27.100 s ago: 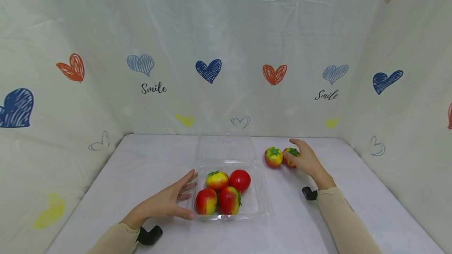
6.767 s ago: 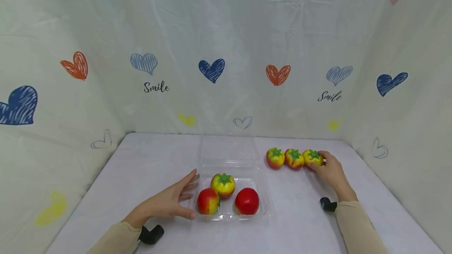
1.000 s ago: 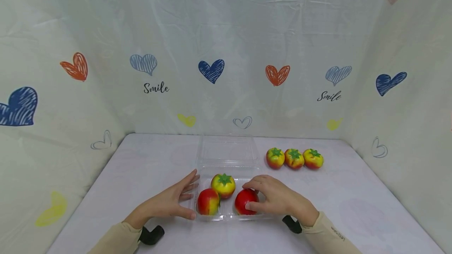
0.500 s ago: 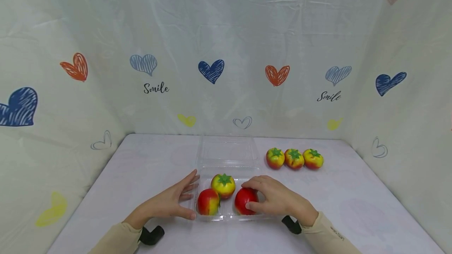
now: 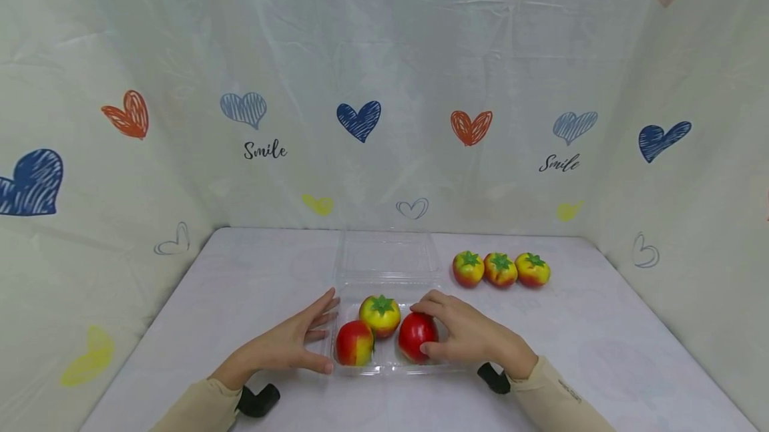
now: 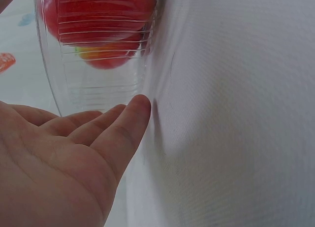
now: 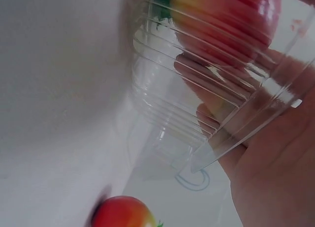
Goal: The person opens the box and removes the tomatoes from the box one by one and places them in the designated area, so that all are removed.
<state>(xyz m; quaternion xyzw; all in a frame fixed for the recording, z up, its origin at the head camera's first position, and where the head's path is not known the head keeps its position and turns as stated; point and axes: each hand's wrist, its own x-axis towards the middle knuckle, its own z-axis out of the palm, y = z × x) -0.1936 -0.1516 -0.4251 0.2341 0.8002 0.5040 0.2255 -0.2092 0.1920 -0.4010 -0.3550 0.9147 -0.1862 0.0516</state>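
Note:
A clear plastic clamshell box (image 5: 389, 370) lies with its lid folded back on the table. Inside it are two red-and-yellow toy tomatoes, one with its green leafy top (image 5: 380, 316) facing up and one lying at the front left (image 5: 354, 343). My right hand (image 5: 474, 332) reaches in over the box's right side and grips a third toy tomato (image 5: 418, 337), its red end up. Through the box wall in the right wrist view, its green top points down. My left hand (image 5: 288, 342) stands along the box's left side, fingers straight, fingertips right at the wall (image 6: 106, 91).
Three more toy tomatoes (image 5: 501, 270) stand in a row at the back right, green tops up. The transparent lid (image 5: 387, 255) extends behind the box. A curtain with printed hearts (image 5: 358, 121) closes off the back and sides of the white table (image 5: 270, 258).
Over the earlier frames, one toy tomato went from the box to the row at the back right. Since half a second ago, my right hand has raised the gripped one slightly; my left hand stays still.

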